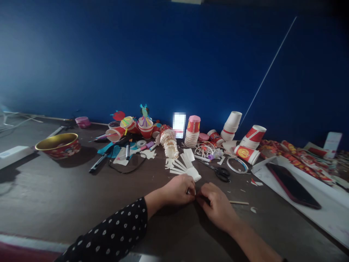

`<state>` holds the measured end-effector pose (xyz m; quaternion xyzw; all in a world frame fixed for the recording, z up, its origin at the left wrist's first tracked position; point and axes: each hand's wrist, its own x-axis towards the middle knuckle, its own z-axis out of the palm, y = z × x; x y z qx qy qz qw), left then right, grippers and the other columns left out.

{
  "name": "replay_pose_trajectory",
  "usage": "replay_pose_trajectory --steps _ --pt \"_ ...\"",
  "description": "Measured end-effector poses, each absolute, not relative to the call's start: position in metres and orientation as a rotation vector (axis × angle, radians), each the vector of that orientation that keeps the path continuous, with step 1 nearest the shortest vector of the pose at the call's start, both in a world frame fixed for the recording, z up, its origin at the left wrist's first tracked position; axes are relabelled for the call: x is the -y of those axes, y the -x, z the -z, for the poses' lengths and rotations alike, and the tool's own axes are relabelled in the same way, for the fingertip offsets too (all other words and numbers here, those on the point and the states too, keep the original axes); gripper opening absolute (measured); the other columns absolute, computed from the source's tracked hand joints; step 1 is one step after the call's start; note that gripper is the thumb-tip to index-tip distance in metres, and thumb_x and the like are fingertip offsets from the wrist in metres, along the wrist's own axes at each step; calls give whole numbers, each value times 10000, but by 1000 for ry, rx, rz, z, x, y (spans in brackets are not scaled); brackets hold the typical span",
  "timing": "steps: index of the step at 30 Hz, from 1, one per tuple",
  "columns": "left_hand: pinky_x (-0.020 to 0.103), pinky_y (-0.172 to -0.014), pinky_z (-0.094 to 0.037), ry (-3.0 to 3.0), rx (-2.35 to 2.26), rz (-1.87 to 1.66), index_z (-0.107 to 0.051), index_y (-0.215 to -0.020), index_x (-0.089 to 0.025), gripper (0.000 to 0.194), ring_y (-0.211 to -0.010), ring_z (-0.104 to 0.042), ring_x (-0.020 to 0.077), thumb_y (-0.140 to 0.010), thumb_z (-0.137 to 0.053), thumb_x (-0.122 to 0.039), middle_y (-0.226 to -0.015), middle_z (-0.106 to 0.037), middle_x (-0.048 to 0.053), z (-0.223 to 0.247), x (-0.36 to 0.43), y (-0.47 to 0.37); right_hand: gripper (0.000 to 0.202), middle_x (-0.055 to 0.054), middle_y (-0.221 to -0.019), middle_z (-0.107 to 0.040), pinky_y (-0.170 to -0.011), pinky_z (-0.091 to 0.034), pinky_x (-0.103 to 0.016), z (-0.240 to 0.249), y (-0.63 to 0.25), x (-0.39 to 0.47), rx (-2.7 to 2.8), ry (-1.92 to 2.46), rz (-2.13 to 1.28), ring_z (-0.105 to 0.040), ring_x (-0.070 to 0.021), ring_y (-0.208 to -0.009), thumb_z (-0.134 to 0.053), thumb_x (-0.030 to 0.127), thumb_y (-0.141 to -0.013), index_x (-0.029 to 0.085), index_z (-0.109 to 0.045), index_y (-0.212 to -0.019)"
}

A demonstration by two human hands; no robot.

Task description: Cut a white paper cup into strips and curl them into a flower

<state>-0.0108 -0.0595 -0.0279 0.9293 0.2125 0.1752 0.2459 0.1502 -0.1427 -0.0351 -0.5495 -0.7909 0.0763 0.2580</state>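
Note:
Near the middle of the dark table, my left hand (180,189) is curled closed around a small white piece that barely shows between its fingers. My right hand (215,203) is pinched closed right beside it, fingertips meeting those of the left; what it grips, if anything, is too small to make out. Just beyond my left hand lies a white paper piece cut into strips (191,171). A thin wooden stick (239,202) rests on the table to the right of my right hand. Black scissors (223,174) lie behind it.
A red and gold bowl (58,145) stands at the left. Paper cups (192,133), pens (127,151) and tape (237,165) line the back. A phone (293,185) lies in a white tray (324,214) at the right. Paper scraps (256,182) are scattered nearby.

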Motion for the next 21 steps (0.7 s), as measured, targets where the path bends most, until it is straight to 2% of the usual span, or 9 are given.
replay_pose_trajectory --steps 3,9,17,21 --pt "192 -649 -414 -2483 -601 -478 -651 -599 -134 73 -682 -564 116 -623 -631 -68 -735 -649 18 31 58 9 129 -16 -736 -573 -660 -371 -297 36 -151 145 2143 1502 -164 -504 -174 -736 -517 115 -817 188 -542 -713" --pt "180 -627 -410 -2415 -583 -496 -671 -602 -129 92 -656 -559 106 -606 -626 -49 -712 -646 12 33 57 8 177 -47 -819 -615 -712 -384 -326 39 -156 159 2209 1384 17 -526 -188 -791 -458 120 -871 197 -616 -856" --pt "184 -635 -421 -2424 -589 -478 -683 -621 -132 99 -666 -556 114 -603 -622 -56 -723 -644 15 32 57 9 216 -59 -828 -616 -675 -407 -325 39 -150 167 2326 1361 108 -507 -196 -778 -437 113 -876 196 -636 -896" --pt "186 -646 -426 -2451 -609 -453 -674 -616 -140 90 -674 -564 117 -617 -614 -72 -724 -648 14 29 59 9 231 -66 -816 -612 -657 -419 -320 39 -148 166 2322 1352 133 -508 -195 -764 -426 101 -871 192 -636 -848"
